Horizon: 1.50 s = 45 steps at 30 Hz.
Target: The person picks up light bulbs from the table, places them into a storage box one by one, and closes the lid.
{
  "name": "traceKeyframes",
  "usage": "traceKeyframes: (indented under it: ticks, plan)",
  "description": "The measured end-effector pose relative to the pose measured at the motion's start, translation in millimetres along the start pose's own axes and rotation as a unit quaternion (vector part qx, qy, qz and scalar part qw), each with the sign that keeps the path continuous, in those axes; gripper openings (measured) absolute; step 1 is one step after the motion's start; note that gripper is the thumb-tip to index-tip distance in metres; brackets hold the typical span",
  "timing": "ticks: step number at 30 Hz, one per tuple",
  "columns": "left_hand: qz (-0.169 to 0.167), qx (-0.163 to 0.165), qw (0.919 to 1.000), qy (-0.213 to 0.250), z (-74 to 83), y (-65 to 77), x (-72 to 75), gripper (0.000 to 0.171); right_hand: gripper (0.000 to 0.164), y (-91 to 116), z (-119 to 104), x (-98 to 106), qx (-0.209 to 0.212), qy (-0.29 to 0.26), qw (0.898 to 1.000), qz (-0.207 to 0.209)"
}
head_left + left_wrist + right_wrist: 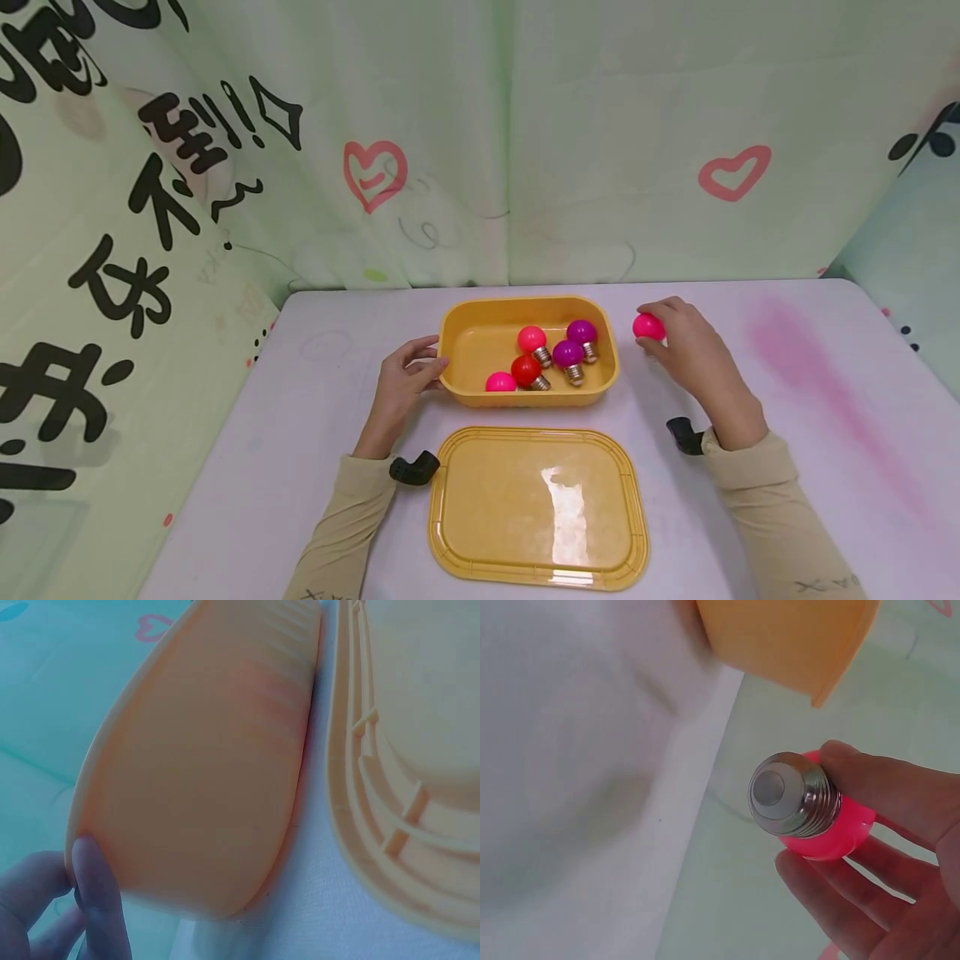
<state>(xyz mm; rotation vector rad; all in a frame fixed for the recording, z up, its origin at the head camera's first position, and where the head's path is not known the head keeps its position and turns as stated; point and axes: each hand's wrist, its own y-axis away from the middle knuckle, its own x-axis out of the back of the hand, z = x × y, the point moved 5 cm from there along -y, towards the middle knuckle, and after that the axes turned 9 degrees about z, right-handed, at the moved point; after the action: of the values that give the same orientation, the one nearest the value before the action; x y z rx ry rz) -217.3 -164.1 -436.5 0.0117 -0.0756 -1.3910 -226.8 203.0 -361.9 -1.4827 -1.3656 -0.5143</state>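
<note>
A pink light bulb (648,327) is pinched between the thumb and fingers of my right hand (693,354), to the right of the yellow container (480,398). Its silver screw base (795,796) shows in the right wrist view, pointing away from the palm. My left hand (405,379) grips the container's left rim, thumb on the outer wall in the left wrist view. Inside the container lie several bulbs: a red bulb (526,369), a purple bulb (567,353), another purple bulb (581,332) and pink ones, one partly hidden by the front wall.
A yellow lid (510,500) lies on the white table (300,467) just in front of the container. Behind the table's far edge hangs a pale green curtain (600,167) with drawn hearts. A pink stain (825,375) marks the table at right.
</note>
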Motion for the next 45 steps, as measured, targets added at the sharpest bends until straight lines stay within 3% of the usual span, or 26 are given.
traceKeyframes:
  ticks: [21,31,45]
  plan:
    - [-0.001,-0.004,1.0,-0.001,-1.5,-1.1,0.0,0.044,0.048,-7.2,-50.3,-4.1,-0.003,-0.023,1.0,0.007]
    - [0.001,0.002,1.0,0.007,-1.0,-0.6,-0.2,0.045,0.046,-15.0,-72.8,-19.5,-0.006,-0.036,0.999,-0.016]
    - [0.0,0.005,0.9999,0.013,-1.3,-1.6,-0.6,0.044,0.043,-27.0,-107.0,-39.3,0.033,-0.048,0.998,-0.035]
